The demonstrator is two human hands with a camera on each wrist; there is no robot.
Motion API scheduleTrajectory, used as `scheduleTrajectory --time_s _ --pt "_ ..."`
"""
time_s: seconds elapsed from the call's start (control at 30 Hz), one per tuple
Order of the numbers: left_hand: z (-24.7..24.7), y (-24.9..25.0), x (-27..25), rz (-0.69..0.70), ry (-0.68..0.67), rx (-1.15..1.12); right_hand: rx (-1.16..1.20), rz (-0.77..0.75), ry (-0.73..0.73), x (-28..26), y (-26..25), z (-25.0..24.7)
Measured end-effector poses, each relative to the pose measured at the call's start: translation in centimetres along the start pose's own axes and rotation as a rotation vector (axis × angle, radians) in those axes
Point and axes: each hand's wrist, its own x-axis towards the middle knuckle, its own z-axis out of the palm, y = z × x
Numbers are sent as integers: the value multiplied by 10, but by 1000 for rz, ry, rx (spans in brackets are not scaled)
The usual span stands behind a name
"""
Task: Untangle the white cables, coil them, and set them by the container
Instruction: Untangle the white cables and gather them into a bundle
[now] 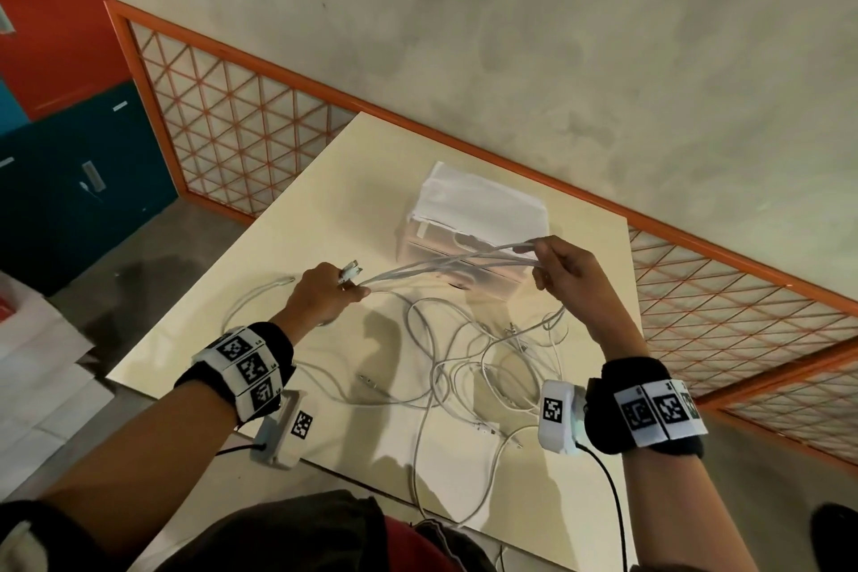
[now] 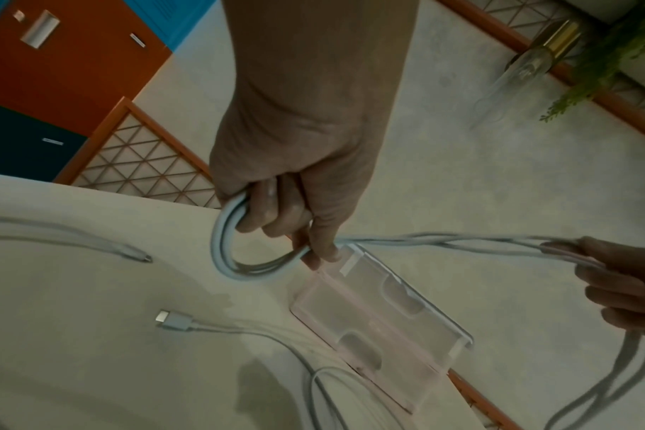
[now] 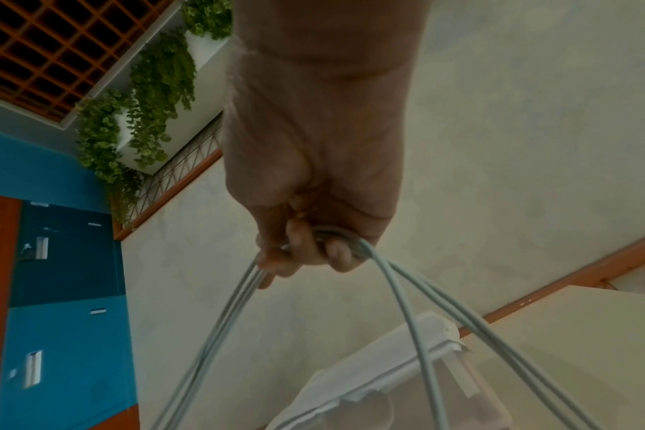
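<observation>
Both hands hold a folded bundle of white cable (image 1: 445, 262) stretched between them above the cream table (image 1: 297, 223). My left hand (image 1: 325, 288) grips one looped end (image 2: 236, 259), with plugs sticking out past the knuckles. My right hand (image 1: 564, 265) pinches the other bend (image 3: 328, 235), and strands hang down from it (image 3: 416, 325). A tangle of loose white cables (image 1: 478, 367) lies on the table below the hands. The clear container (image 1: 469, 237), topped with white paper, stands just behind the stretched bundle.
A single cable end (image 1: 278, 282) lies left of my left hand, and another plug (image 2: 173, 319) lies on the table. One cable hangs over the near table edge (image 1: 418, 492). An orange lattice rail (image 1: 232, 125) runs behind the table along the wall.
</observation>
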Motion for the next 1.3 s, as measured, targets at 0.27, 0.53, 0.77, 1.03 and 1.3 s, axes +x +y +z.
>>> scheduleTrajectory --time_s 0.27,0.53,0.77,1.03,1.3 --pt "-7 9 -1 -7 56 18 71 64 -103 0 -2 -4" --pt "-8 6 -3 -8 32 24 -146 23 -101 2 3 0" --pt "-13 21 -8 154 -172 -161 -302 14 -35 10 14 7" --pt "9 78 -27 477 -412 -232 -202 -121 -226 13 -14 43" --pt "16 91 -39 519 -525 -229 51 -118 -278 12 -25 31"
